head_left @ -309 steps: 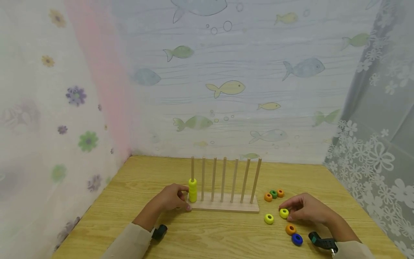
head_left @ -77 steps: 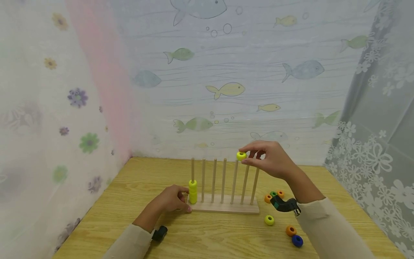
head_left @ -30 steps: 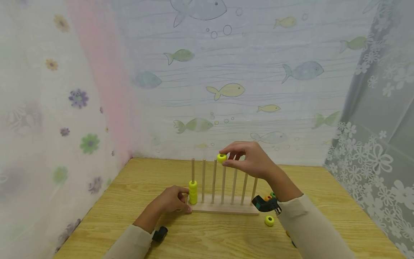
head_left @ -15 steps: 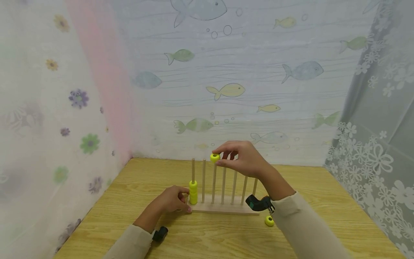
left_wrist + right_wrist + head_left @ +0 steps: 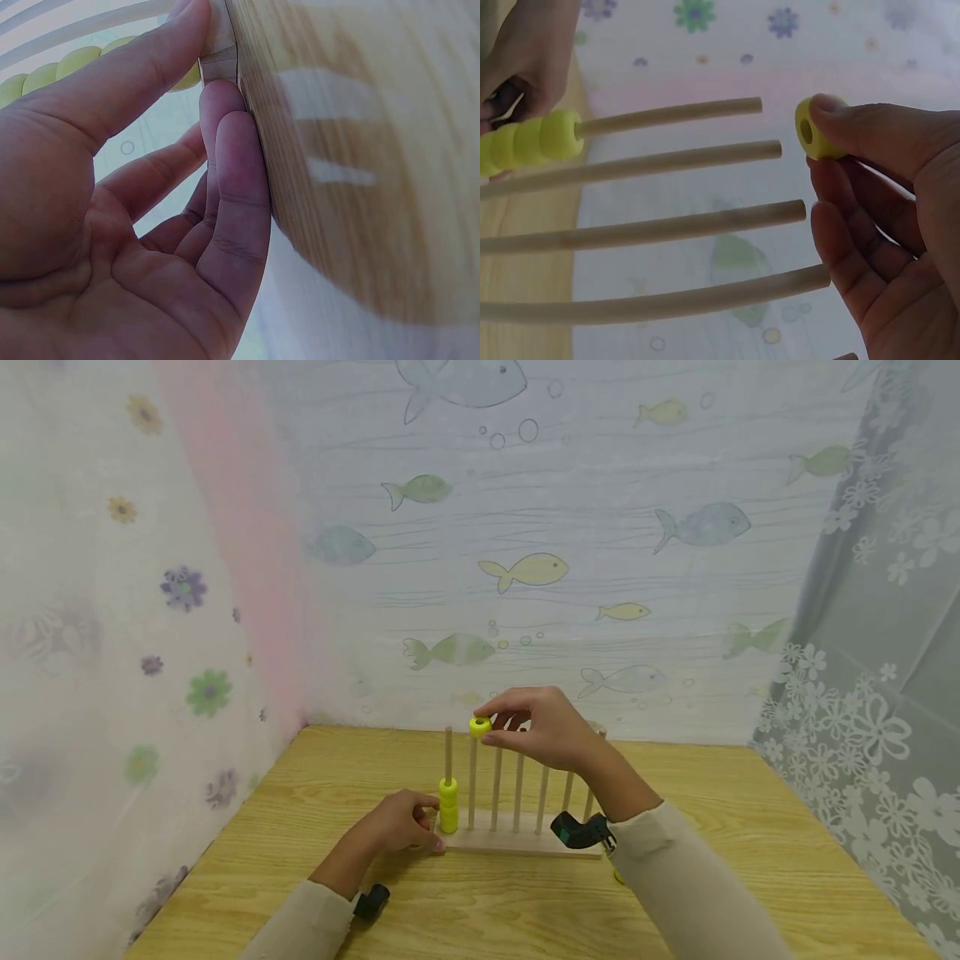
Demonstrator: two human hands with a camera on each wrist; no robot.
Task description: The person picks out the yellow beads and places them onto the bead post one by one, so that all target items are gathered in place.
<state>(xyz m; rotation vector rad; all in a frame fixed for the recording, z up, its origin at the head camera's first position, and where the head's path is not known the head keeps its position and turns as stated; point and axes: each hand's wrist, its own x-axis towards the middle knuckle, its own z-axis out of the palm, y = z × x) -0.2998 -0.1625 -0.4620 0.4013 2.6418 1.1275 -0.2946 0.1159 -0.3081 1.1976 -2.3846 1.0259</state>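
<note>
My right hand (image 5: pixel 543 727) pinches a yellow bead (image 5: pixel 480 727) between thumb and fingertips. In the right wrist view that bead (image 5: pixel 819 146) is off the peg tips, close to the ends of the first two pegs, its hole facing them. The wooden peg stand (image 5: pixel 517 841) has a row of upright pegs; several yellow beads (image 5: pixel 448 808) are stacked on the leftmost. At the stand's left end, my left hand (image 5: pixel 401 821) grips the base. The left wrist view has thumb and curled fingers on the base's end (image 5: pixel 220 66).
A sliver of another yellow bead (image 5: pixel 618 877) shows beside my right sleeve (image 5: pixel 675 868), which covers the table area behind it. The wood-grain table (image 5: pixel 480 910) meets a fish-printed curtain (image 5: pixel 525 610) at the back.
My right hand picked up the yellow bead from the table, raised it above the pegs and carried it left to the second peg. My left hand stays at the base.
</note>
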